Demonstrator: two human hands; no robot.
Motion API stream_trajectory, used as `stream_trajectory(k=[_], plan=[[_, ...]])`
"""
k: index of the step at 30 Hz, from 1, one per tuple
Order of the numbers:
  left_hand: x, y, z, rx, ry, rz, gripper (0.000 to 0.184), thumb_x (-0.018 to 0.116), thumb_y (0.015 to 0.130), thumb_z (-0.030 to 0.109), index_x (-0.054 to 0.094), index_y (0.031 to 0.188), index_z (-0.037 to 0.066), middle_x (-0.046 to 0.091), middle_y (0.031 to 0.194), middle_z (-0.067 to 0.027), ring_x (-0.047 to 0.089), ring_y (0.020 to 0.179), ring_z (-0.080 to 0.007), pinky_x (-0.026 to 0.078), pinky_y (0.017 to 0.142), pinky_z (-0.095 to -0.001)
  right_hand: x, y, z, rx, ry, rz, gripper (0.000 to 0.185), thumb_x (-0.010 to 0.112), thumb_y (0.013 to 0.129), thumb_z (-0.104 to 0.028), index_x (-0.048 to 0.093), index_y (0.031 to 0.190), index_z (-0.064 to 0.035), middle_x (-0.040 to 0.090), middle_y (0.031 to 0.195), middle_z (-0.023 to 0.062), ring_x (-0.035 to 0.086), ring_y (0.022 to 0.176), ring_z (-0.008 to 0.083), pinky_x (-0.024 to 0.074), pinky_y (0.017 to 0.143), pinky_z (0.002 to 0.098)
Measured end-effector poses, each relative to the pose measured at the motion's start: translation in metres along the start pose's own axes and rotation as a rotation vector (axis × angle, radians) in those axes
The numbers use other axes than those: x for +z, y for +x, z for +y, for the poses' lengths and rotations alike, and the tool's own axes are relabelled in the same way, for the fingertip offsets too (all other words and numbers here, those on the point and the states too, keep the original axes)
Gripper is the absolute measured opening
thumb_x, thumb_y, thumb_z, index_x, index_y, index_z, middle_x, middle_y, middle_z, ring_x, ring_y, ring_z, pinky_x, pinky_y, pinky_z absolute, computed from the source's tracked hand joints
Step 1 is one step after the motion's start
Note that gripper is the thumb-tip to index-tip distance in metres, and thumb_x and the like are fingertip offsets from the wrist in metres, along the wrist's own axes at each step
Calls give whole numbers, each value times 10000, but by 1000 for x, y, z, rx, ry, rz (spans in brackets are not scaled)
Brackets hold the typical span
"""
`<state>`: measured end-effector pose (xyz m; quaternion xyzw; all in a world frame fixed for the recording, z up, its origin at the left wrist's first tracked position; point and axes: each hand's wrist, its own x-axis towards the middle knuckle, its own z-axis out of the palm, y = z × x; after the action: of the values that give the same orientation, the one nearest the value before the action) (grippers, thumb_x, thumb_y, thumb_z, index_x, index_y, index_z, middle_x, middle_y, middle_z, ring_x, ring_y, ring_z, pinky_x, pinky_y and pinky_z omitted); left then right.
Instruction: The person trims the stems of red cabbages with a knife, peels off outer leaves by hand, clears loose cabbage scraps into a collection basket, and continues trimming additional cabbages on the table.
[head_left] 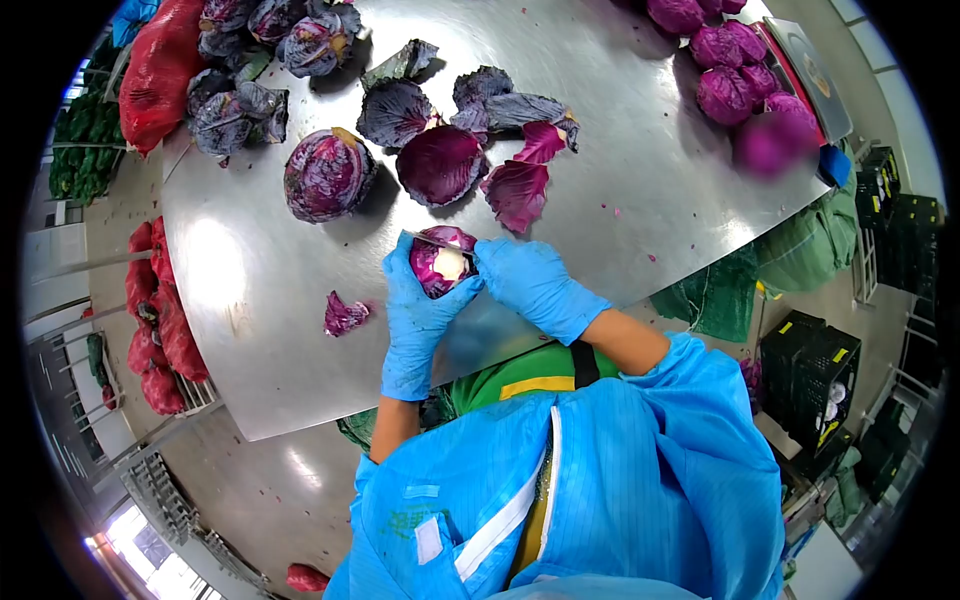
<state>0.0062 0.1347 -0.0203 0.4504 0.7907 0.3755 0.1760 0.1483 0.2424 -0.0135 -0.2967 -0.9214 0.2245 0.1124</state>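
Observation:
My left hand (418, 310), in a blue glove, is wrapped around a small red cabbage (428, 262) just above the metal table. The cabbage's pale cut stem end faces up toward me. My gloved right hand (535, 285) is closed on a knife (440, 243), whose thin blade lies across the far side of the cabbage; its handle is hidden in the fist. Beyond my hands lie loose purple outer leaves (440, 165) and a whole untrimmed red cabbage (328, 175). A torn leaf scrap (346, 314) sits left of my left hand.
Dark-leaved cabbages (318, 42) are grouped at the table's far left beside a red mesh sack (165, 75). Trimmed bright purple cabbages (725, 92) are piled at the far right. Black crates (808, 375) stand on the floor at right, and filled red sacks (165, 320) at left.

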Motion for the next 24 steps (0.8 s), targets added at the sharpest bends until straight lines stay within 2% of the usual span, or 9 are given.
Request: stream_trajectory(k=[4,7,10,13,16,19,20,23,24], plan=[[9,-4,8,-54,-4,81,1082,898,581,388,322,1388,-43,425,1235,-210,488,1127,-334,439,965,-400,18,-6,6,42,100,185,110,560,831,-195,561,838,-85,611,684,118,627,578,322,498,507,437],[13,-7,19,-67,-34,124,1064,906,581,349,332,1385,-45,430,1231,-191,490,1129,-311,427,976,-398,22,-12,8,87,103,185,101,558,833,-193,562,837,-92,615,698,125,624,583,324,496,512,437],[10,-7,30,-83,-22,112,1055,908,585,330,332,1383,-50,428,1232,-185,481,1140,-302,415,985,-400,17,-10,5,34,-3,198,107,539,847,-193,569,853,-90,621,714,133,623,602,340,496,527,468],[10,-9,24,-33,21,100,1055,902,593,340,325,1386,-51,413,1253,-197,460,1172,-312,401,1006,-401,9,-6,13,110,158,-6,166,528,887,-230,570,869,-71,637,753,162,625,648,365,493,579,489],[15,-21,22,76,94,140,1032,900,606,315,328,1386,-46,405,1279,-197,456,1183,-304,395,1023,-395,19,4,34,301,535,134,270,522,928,-306,571,905,-42,640,775,194,622,698,388,490,625,471],[17,-27,14,-75,-169,178,1072,898,599,362,315,1397,-53,406,1290,-208,438,1204,-330,393,1024,-409,13,2,43,520,791,-88,388,548,939,-428,639,966,-51,590,671,188,596,596,291,468,579,413],[16,-27,13,-102,-132,154,1078,902,588,356,316,1403,-37,401,1294,-192,440,1202,-320,389,1029,-417,10,-4,36,361,689,4,441,581,911,-435,592,1073,-26,632,793,192,610,673,329,506,676,403],[5,-22,4,131,-27,59,1072,908,582,322,320,1414,-10,409,1302,-156,461,1188,-281,382,1043,-387,-15,2,12,375,738,-25,456,669,867,-397,591,1114,-21,627,742,100,600,657,253,512,698,384],[-3,-21,4,180,0,19,1034,890,607,320,332,1418,5,419,1312,-151,465,1202,-274,391,1040,-389,-12,10,9,346,993,58,414,737,825,-308,596,1087,-20,592,691,16,572,604,160,510,606,324]])
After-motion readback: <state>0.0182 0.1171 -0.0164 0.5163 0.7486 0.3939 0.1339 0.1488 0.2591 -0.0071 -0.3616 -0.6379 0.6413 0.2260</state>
